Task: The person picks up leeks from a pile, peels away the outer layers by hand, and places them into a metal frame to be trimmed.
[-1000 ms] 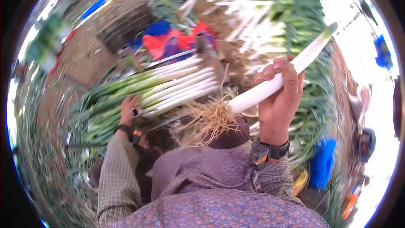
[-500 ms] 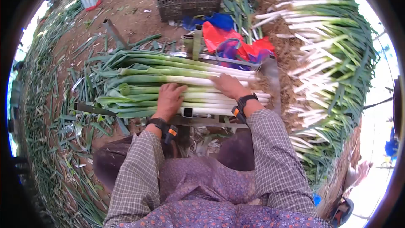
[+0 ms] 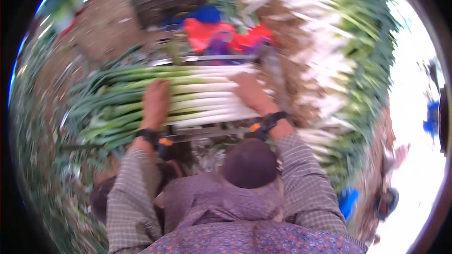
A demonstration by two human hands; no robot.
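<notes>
A row of leeks point(image 3: 202, 89) lies crosswise before me on a low metal frame point(image 3: 207, 134), white ends to the right and green leaves to the left. My left hand point(image 3: 156, 101) reaches over the bundle where green turns pale, its fingers bent down onto the leeks. Over the white shafts near the root ends, my right hand point(image 3: 250, 91) is closed on the leeks with bent fingers. Motion blur softens both hands, and the fingertips are partly hidden. Each wrist wears a dark band.
A long pile of leeks point(image 3: 329, 61) runs down the right side, roots inward. Beyond the frame lie red cloth or plastic point(image 3: 205, 33) and a dark crate point(image 3: 167, 2). Cut leaves point(image 3: 47, 160) litter the ground at left. Wrapped leeks point(image 3: 66, 4) stand at far left.
The whole view has shifted left and blurred. My left hand has moved farther across the leeks, toward the far side. My right hand is nearer the root ends.
</notes>
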